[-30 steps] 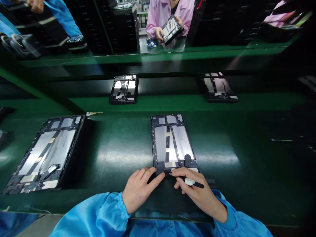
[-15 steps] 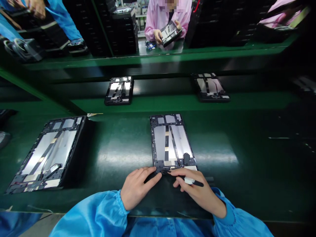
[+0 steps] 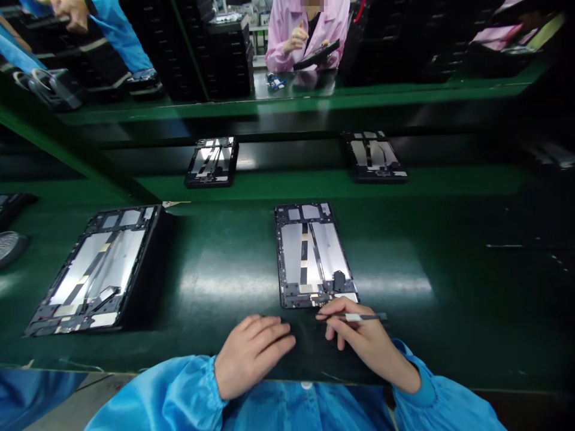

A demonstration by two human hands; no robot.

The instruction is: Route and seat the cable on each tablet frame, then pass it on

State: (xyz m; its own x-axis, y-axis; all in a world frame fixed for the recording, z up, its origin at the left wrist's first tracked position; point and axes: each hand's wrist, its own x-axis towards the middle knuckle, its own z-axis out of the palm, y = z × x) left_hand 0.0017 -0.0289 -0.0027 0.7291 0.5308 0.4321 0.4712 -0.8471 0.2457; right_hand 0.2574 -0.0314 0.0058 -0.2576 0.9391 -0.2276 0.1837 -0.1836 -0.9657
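A tablet (image 3: 330, 248) with its back off lies in front of me, silver plates and dark ribbon cables showing inside. Just below its lower left corner rests my left hand (image 3: 256, 353), palm down, fingers extended and slightly apart, holding nothing that I can see. At the lower right corner my right hand (image 3: 359, 338) pinches slim dark tweezers (image 3: 354, 317) with a white band. Their tip points left, near the tablet's bottom edge. A small black part (image 3: 339, 281) sits in the tablet's lower right area.
Another opened tablet (image 3: 103, 257) lies on a dark stack at left. Two more, a left one (image 3: 212, 161) and a right one (image 3: 375, 157), are on the strip beyond the green bench (image 3: 224, 239). Across from me a person in pink (image 3: 309, 36) holds a tablet; tall dark stacks (image 3: 153, 48) stand there.
Both hands have drawn back slightly from the tablet's bottom edge; my left hand no longer touches it. The tweezers have turned flatter. The person opposite has tilted their tablet and raised one hand.
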